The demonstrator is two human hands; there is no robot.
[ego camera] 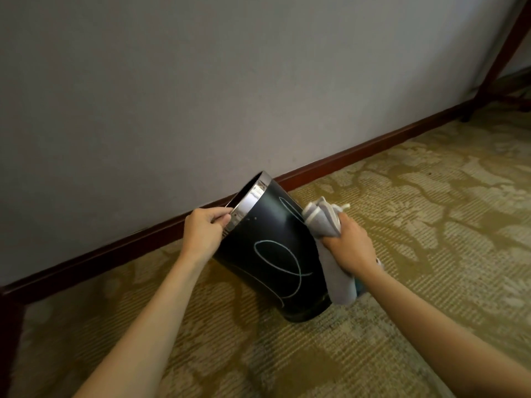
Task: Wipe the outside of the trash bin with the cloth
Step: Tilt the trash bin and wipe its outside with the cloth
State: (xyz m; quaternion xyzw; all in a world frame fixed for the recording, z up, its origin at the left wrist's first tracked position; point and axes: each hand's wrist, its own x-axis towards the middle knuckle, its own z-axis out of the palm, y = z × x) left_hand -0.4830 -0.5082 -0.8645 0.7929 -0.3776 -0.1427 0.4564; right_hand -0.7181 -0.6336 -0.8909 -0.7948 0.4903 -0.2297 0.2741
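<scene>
A black trash bin (270,254) with a silver metal rim and pale looping lines on its side stands tilted on the carpet, its mouth leaning left toward the wall. My left hand (205,229) grips the silver rim at the near left side. My right hand (349,245) holds a bunched grey cloth (330,225) against the bin's right side; the cloth's lower part hangs down beside the bin's base. The bin's far side is hidden.
A grey wall (201,81) with a dark red baseboard (344,159) runs just behind the bin. A patterned olive carpet (431,196) covers the floor. Dark wooden furniture legs (500,56) stand at the upper right.
</scene>
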